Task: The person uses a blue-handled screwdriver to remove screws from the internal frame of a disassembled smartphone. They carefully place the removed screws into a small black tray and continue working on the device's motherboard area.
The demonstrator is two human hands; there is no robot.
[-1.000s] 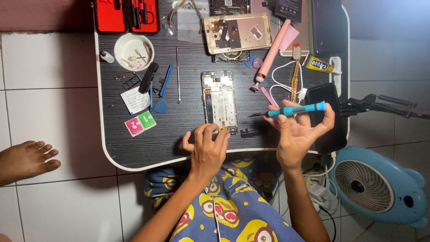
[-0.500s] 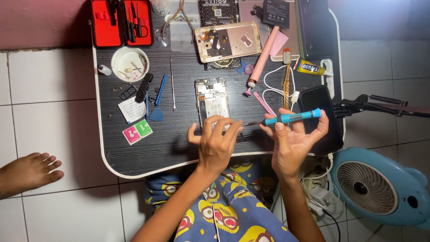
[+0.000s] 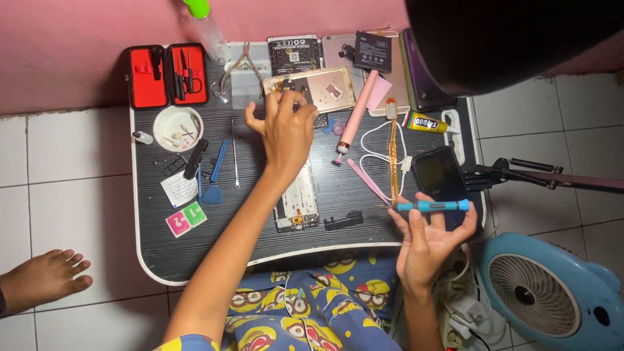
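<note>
left hand (image 3: 286, 130) spread, fingertips on gold phone shell (image 3: 322, 88) | right hand (image 3: 429, 240) pinching blue screwdriver (image 3: 432, 205)

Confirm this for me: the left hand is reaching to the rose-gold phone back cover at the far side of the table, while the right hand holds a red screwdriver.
Not quite: the screwdriver in the right hand is blue, not red, as the head view shows. The rest holds: the left hand reaches to the rose-gold phone back cover at the far side of the table.

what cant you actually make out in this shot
Head view only:
- What the left hand touches on the gold phone back: the hand covers it.
- Middle of the opened phone: under the forearm.
- Tip of the blue screwdriver in the right hand: too thin.
- Bits in the white bowl: too small.
</note>
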